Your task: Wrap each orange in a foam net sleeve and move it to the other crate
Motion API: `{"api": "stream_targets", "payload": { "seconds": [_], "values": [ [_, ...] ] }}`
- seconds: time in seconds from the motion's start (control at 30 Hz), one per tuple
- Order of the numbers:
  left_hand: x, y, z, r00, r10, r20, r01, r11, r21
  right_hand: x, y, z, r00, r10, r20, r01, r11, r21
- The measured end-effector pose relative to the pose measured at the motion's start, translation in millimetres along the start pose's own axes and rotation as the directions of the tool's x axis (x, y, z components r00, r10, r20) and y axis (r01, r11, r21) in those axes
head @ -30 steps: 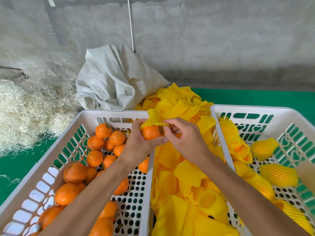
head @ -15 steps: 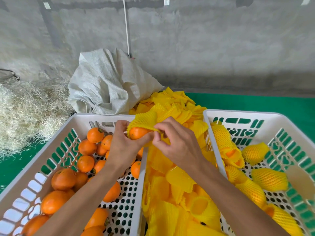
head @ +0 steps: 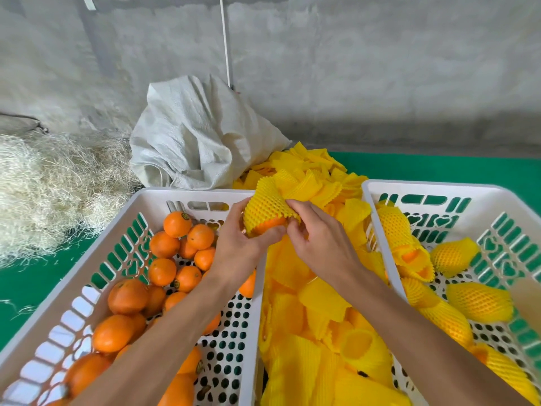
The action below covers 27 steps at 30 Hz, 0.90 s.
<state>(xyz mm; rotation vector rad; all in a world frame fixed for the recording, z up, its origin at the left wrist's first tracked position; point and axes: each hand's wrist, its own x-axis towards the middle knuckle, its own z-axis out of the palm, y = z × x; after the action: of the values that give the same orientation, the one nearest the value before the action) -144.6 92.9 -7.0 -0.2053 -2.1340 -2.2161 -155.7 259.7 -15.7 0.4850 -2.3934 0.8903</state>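
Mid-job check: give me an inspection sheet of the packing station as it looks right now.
Surface: green floor mat.
Job's things: left crate holds bare oranges; right crate holds wrapped oranges; loose foam sleeves are piled between the crates; the orange in hand is mostly covered by a foam net sleeve.
Clutter: white woven sack; straw pile.
Hands: left hand grips the orange; right hand pinches the sleeve's edge.
Cables: thin white line on the wall.
Surroundings: grey concrete wall.

Left grip [head: 238,244] curled and clasping, right grip [head: 319,244] pinching, forearms converging
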Motion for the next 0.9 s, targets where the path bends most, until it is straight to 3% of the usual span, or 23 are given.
{"api": "stream_targets", "payload": {
  "seconds": [0.1,0.23,0.3,0.43,0.6,0.7,0.77,0.9],
  "values": [
    [3,-1,-4,0.991,0.063,-0.116,-0.052,0.994,0.096,1,-3,-3,0.993,-0.096,-0.072,0.093,0.995,-0.04],
    [12,-5,-16,0.955,0.042,-0.293,-0.024,0.998,0.064,-3,-11,2,0.942,-0.32,-0.106,0.298,0.937,-0.182],
    [13,-9,-14,0.96,-0.002,-0.282,0.005,1.0,0.008,-4,-14,4,0.958,-0.272,-0.091,0.256,0.955,-0.15],
    [13,-11,-4,0.951,-0.236,-0.198,0.188,0.954,-0.233,-7,-12,5,1.0,-0.017,-0.022,0.015,0.997,-0.08],
    [8,-7,0,0.988,-0.158,0.0,0.156,0.976,-0.152,-7,-10,8,0.999,0.031,0.015,-0.03,0.998,-0.057],
    [7,-4,-2,0.991,-0.134,-0.009,0.133,0.99,-0.042,-4,-6,4,0.998,0.054,0.015,-0.054,0.998,-0.013],
    [8,-1,-4,0.992,-0.111,-0.056,0.111,0.994,-0.006,-4,-6,1,0.999,0.033,-0.032,-0.033,0.999,0.009],
    [13,-4,-14,0.978,-0.132,-0.164,0.111,0.985,-0.132,-9,-16,7,0.971,-0.213,-0.109,0.203,0.974,-0.097]
  ]
}}
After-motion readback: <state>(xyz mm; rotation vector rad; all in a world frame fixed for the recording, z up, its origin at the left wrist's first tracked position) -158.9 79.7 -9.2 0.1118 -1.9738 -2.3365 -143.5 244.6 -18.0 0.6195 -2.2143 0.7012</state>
